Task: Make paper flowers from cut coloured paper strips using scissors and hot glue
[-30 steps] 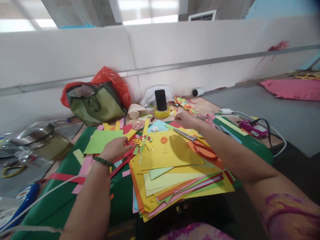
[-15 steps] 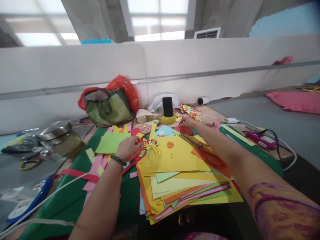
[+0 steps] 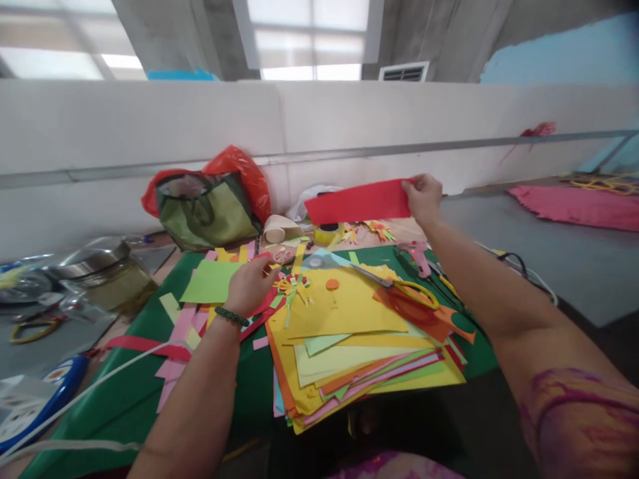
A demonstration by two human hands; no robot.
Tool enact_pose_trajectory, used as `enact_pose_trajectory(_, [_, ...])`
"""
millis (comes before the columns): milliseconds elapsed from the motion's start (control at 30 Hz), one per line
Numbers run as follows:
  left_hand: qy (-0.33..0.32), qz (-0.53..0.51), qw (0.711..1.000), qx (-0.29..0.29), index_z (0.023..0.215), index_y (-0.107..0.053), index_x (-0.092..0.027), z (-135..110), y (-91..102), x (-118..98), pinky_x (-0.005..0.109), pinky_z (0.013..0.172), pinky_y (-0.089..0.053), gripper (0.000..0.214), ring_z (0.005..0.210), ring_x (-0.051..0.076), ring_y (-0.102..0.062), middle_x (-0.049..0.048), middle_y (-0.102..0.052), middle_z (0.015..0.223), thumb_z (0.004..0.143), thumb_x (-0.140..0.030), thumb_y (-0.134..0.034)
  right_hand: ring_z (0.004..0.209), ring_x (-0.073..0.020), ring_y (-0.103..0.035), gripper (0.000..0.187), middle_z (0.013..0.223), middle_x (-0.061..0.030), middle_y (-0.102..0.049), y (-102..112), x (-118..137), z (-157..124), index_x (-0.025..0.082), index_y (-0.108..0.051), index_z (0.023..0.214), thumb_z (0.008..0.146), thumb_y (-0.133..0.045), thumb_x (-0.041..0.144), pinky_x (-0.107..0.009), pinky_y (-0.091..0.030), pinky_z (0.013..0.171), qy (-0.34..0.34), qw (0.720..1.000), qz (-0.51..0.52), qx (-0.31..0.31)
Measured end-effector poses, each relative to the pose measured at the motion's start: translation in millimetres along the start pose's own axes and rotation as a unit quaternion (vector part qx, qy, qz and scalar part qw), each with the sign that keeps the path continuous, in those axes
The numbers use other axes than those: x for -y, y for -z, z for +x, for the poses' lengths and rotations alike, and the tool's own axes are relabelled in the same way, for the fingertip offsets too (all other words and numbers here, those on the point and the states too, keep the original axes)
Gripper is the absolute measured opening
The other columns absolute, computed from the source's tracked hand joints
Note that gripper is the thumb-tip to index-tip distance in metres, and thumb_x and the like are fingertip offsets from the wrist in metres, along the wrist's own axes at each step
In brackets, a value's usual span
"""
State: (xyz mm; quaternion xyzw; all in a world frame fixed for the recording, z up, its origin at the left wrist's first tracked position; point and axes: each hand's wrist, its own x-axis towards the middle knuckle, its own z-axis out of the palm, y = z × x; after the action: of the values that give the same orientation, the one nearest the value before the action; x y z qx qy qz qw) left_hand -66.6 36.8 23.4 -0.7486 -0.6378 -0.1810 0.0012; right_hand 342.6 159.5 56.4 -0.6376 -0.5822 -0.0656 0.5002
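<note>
My right hand (image 3: 423,196) is raised above the far side of the table, its fingers pinched on one end of a red paper strip (image 3: 357,201) that stretches out to the left in the air. My left hand (image 3: 249,285) rests on the table with fingers curled over red and pink paper strips, right beside a small paper flower (image 3: 292,287) of yellow and green strips. A thick stack of coloured paper sheets (image 3: 349,346), yellow on top, lies in front of me. Orange-handled scissors (image 3: 409,299) lie on the stack's right side.
A green mat (image 3: 124,392) covers the table. At the back stand a green bag with red plastic (image 3: 210,203), a tape roll (image 3: 277,228) and a yellow tape roll (image 3: 327,234). A glass jar with metal lid (image 3: 107,269) is at left. A white cable (image 3: 74,406) crosses near left.
My right hand has picked a red paper strip up from the far side of the table and lifted it into the air. My left hand has stayed by the paper flower.
</note>
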Motion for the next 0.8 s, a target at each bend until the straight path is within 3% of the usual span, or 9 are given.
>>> enact_pose_trajectory(100, [-0.028, -0.036, 0.998, -0.046, 0.109, -0.063, -0.02, 0, -1.6, -1, 0.029, 0.074, -0.046, 0.033, 0.086, 0.021, -0.065, 0.006, -0.071, 0.097, 0.089, -0.041, -0.049, 0.084, -0.0219, -0.067, 0.019, 0.089, -0.0091, -0.067, 11, 5, -1, 0.017, -0.058, 0.1, 0.09, -0.049, 0.03, -0.034, -0.053, 0.068, -0.066, 0.981, 0.163, -0.082])
enact_pose_trajectory(167, [-0.047, -0.065, 0.994, -0.073, 0.113, -0.061, -0.019, 0, -3.5, -2, 0.031, 0.077, -0.047, 0.037, 0.087, 0.022, -0.065, 0.0066, -0.07, 0.098, 0.088, -0.043, -0.05, 0.08, -0.0197, -0.067, 0.013, 0.083, -0.0057, -0.066, 17, 14, -7, 0.017, -0.058, 0.095, 0.09, -0.051, 0.028, -0.033, -0.053, 0.067, -0.074, 0.961, 0.254, -0.084])
enact_pose_trajectory(367, [-0.04, -0.282, 0.946, -0.153, 0.134, -0.044, -0.019, 1, -4.9, -7, 0.036, 0.075, -0.053, 0.075, 0.091, 0.024, -0.065, 0.0107, -0.063, 0.116, 0.073, -0.057, -0.064, 0.064, -0.011, -0.063, 0.007, 0.068, 0.0039, -0.062, 41, 58, -51, 0.02, -0.054, 0.082, 0.085, -0.059, 0.015, -0.025, -0.053, 0.062, -0.215, 0.871, 0.441, 0.026])
enact_pose_trajectory(433, [-0.005, -0.415, 0.902, -0.124, 0.137, -0.039, -0.021, 1, -1.0, -8, 0.036, 0.072, -0.055, 0.074, 0.09, 0.024, -0.067, 0.0109, -0.064, 0.116, 0.078, -0.065, -0.053, 0.06, -0.0089, -0.061, 0.008, 0.065, 0.0046, -0.063, 44, 72, -77, 0.018, -0.056, 0.082, 0.086, -0.056, 0.011, -0.023, -0.052, 0.061, -0.249, 0.853, 0.449, 0.088])
enact_pose_trajectory(567, [0.045, -0.557, 0.825, 0.084, 0.132, -0.044, -0.02, -3, 14.3, -6, 0.037, 0.064, -0.056, 0.07, 0.08, 0.025, -0.07, 0.0114, -0.069, 0.104, 0.089, -0.07, -0.021, 0.051, -0.0099, -0.058, 0.012, 0.058, 0.0048, -0.063, 40, 84, -138, 0.016, -0.061, 0.086, 0.077, -0.063, 0.009, -0.02, -0.046, 0.048, -0.263, 0.846, 0.434, 0.162])
enact_pose_trajectory(633, [0.05, -0.514, 0.846, 0.131, 0.132, -0.045, -0.019, -5, 26.1, -3, 0.038, 0.068, -0.056, 0.064, 0.082, 0.025, -0.07, 0.0124, -0.069, 0.107, 0.087, -0.065, -0.037, 0.042, -0.0085, -0.05, 0.02, 0.05, 0.009, -0.055, 37, 84, -167, 0.017, -0.061, 0.093, 0.073, -0.066, 0.013, -0.017, -0.036, 0.039, -0.263, 0.851, 0.402, 0.213])
enact_pose_trajectory(667, [0.056, -0.464, 0.877, 0.112, 0.134, -0.044, -0.019, -7, 33.4, -2, 0.039, 0.072, -0.056, 0.063, 0.086, 0.025, -0.07, 0.0129, -0.068, 0.111, 0.085, -0.06, -0.047, 0.042, -0.0085, -0.049, 0.026, 0.049, 0.0098, -0.053, 36, 83, -180, 0.017, -0.06, 0.097, 0.073, -0.066, 0.015, -0.017, -0.035, 0.039, -0.258, 0.853, 0.385, 0.239])
enact_pose_trajectory(733, [0.069, -0.313, 0.947, 0.01, 0.138, -0.042, -0.017, -15, 50.6, -2, 0.042, 0.084, -0.054, 0.067, 0.097, 0.028, -0.068, 0.0141, -0.066, 0.117, 0.081, -0.049, -0.059, 0.043, -0.0085, -0.049, 0.031, 0.051, 0.0103, -0.052, 34, 82, -199, 0.017, -0.057, 0.103, 0.073, -0.065, 0.016, -0.017, -0.036, 0.04, -0.255, 0.855, 0.358, 0.276])
enact_pose_trajectory(800, [0.052, -0.122, 0.987, -0.089, 0.136, -0.047, -0.014, -30, 68.0, -10, 0.046, 0.096, -0.047, 0.065, 0.108, 0.032, -0.062, 0.0153, -0.065, 0.12, 0.081, -0.044, -0.062, 0.044, -0.0082, -0.049, 0.03, 0.05, 0.0108, -0.05, 31, 82, -212, 0.017, -0.055, 0.103, 0.074, -0.063, 0.015, -0.017, -0.036, 0.041, -0.258, 0.851, 0.338, 0.308])
